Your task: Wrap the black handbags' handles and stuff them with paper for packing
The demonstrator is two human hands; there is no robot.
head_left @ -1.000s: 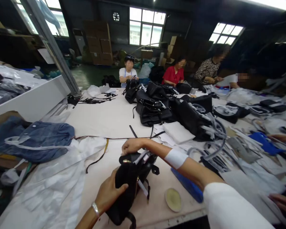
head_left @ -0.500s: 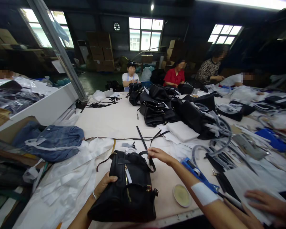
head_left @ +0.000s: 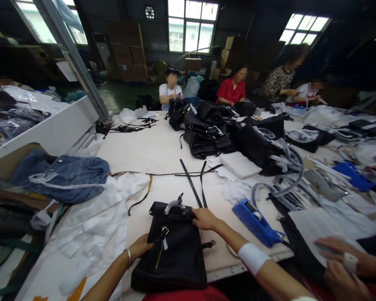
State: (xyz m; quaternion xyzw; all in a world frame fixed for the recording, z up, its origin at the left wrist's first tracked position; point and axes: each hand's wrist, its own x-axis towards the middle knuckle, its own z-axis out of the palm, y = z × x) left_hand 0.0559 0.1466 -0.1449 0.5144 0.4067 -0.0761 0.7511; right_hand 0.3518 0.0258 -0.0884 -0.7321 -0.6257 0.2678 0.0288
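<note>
A black handbag [head_left: 178, 261] with a gold zip and a white-wrapped top handle [head_left: 175, 205] lies at the table's front edge, just before me. My left hand [head_left: 141, 246], with a bracelet at the wrist, grips the bag's left side; the thumb is on top and the fingers go under its edge. At the upper right corner, near the handle's base, my right hand [head_left: 204, 218] is closed on the bag, its fingertips partly hidden. Loose black straps [head_left: 191, 184] lie just beyond the bag. A short buckled strap [head_left: 209, 244] sticks out from its right side.
A blue tape dispenser [head_left: 258, 223] stands to the right, beside a co-worker's hands [head_left: 341, 255] on white sheets. Black bags [head_left: 207, 133] are piled farther back. A denim bag [head_left: 75, 177] and white wrapping [head_left: 94, 234] lie left. A dish [head_left: 232, 251] is mostly behind my right forearm.
My right hand has gone from a strap beside the bag to the bag's upper right corner. The bag has turned straighter and sits slightly farther right. My left hand keeps its side.
</note>
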